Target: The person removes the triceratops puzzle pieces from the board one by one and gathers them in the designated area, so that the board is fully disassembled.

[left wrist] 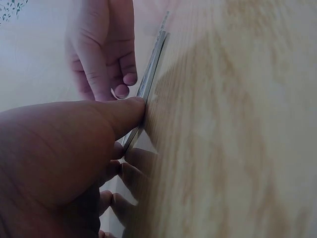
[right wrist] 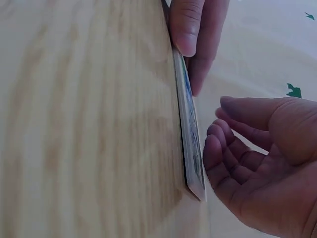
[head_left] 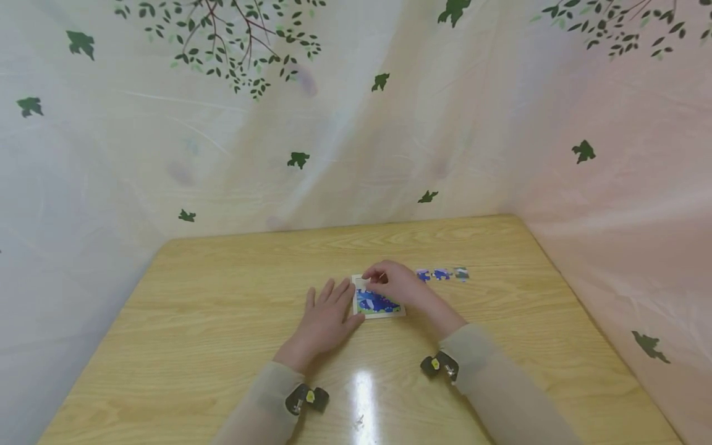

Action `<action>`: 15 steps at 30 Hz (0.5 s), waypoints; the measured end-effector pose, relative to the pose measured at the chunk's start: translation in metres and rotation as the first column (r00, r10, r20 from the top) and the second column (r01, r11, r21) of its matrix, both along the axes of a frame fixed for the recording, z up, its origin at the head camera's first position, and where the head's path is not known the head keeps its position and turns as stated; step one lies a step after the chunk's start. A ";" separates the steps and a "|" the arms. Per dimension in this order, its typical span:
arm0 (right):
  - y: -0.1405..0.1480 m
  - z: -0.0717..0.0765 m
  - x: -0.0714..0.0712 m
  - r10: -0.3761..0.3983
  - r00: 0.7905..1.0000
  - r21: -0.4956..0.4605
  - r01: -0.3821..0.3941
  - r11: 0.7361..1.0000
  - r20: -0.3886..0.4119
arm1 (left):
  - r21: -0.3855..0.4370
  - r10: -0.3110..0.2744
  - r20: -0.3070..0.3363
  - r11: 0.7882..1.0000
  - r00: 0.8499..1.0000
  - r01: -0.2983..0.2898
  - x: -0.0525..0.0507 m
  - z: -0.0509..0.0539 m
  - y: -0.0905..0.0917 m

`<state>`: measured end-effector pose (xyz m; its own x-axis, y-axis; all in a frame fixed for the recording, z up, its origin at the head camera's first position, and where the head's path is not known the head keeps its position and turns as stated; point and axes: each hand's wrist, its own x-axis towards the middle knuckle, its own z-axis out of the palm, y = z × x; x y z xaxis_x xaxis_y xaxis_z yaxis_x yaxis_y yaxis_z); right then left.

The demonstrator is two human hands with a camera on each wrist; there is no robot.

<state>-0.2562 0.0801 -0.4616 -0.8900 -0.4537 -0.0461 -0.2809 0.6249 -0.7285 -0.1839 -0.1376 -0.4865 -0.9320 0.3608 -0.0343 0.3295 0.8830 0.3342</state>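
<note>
Loosely spread, the left hand (head_left: 324, 321) touches the puzzle (head_left: 376, 302).

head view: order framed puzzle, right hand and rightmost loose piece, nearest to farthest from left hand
1. Framed puzzle: touching the left hand, on its right.
2. Right hand: over the puzzle's upper part.
3. Rightmost loose piece: end of the row, farther right.

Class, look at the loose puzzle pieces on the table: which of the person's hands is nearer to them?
The right hand, over the puzzle board and just left of the loose pieces. The left hand is farther off, at the board's left edge.
</note>
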 end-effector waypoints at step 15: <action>-0.005 -0.002 0.002 0.024 0.998 0.077 -0.029 0.997 0.056 | 0.018 -0.009 -0.010 1.000 1.000 0.010 -0.002 -0.004 -0.001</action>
